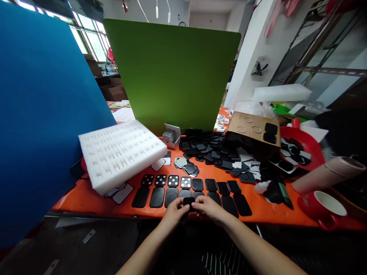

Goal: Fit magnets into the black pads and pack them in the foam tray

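Near the front edge of the orange table (114, 208), my left hand (175, 211) and my right hand (204, 206) pinch a small black piece (188, 201) between them, one at each side. Just beyond my hands lies a row of hinged black pieces, each with a small square part above a larger one. Several of the left ones carry pale round dots, such as this dotted piece (173, 181). At the row's right end is a plain black piece (242, 204). My hands partly cover the middle of the row.
A white foam block (123, 151) stands at the left. Behind the row are a pile of black plates (212, 151), a small grey box (172, 136) and a cardboard box (252, 131). A red mug (322, 210), pink bottle (329, 175) and white dropper bottle (261, 187) stand right.
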Motion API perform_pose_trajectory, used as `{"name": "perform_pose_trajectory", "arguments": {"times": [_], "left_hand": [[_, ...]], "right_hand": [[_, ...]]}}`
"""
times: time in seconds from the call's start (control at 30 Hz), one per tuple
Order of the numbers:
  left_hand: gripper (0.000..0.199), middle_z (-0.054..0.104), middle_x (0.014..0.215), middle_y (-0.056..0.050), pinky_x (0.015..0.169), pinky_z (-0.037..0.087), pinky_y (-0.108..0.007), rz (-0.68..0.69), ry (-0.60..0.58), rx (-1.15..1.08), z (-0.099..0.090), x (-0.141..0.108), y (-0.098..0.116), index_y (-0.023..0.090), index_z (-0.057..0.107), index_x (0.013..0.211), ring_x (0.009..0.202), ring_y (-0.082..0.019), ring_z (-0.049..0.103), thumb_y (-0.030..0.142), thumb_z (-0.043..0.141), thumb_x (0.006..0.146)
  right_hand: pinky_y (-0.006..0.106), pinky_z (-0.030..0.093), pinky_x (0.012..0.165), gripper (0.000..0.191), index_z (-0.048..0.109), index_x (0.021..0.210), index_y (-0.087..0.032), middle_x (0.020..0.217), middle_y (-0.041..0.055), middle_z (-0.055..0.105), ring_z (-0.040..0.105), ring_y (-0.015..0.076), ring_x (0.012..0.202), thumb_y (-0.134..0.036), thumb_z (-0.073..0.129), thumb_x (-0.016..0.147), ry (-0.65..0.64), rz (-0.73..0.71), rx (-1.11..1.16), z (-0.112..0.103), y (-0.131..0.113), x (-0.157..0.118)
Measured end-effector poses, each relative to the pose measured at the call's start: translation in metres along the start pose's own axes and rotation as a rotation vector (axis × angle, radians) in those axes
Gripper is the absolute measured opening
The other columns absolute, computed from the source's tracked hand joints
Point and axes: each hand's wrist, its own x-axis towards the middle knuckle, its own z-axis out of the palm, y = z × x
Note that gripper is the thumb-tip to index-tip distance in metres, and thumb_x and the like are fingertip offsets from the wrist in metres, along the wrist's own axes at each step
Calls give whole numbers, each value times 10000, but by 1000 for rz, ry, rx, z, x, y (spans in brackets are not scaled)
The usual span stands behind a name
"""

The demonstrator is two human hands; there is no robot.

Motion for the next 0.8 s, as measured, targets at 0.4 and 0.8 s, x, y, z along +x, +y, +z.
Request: {"name": "perform_pose_trajectory", "arguments": {"times": [0.4, 0.8], "left_hand": [[271, 598, 1119, -51, 941, 337, -341, 108, -37, 321, -26, 20, 4, 219, 626, 941, 1061, -209, 513, 184, 492, 709], [436, 474, 1269, -33, 998, 312, -329, 162, -119, 485, -29, 33, -2, 227, 588, 1091, 1162, -192, 438, 105, 461, 693]], "right_hand": [[173, 327, 478, 218, 458, 663, -162, 580, -30, 490, 460, 85, 517, -358, 493, 753, 197, -170, -382, -35, -28, 63], [179, 290, 511, 227, 490, 620, -162, 546, -47, 464, 422, 89, 541, -353, 492, 743, 301, -143, -622, -27, -16, 97]]}}
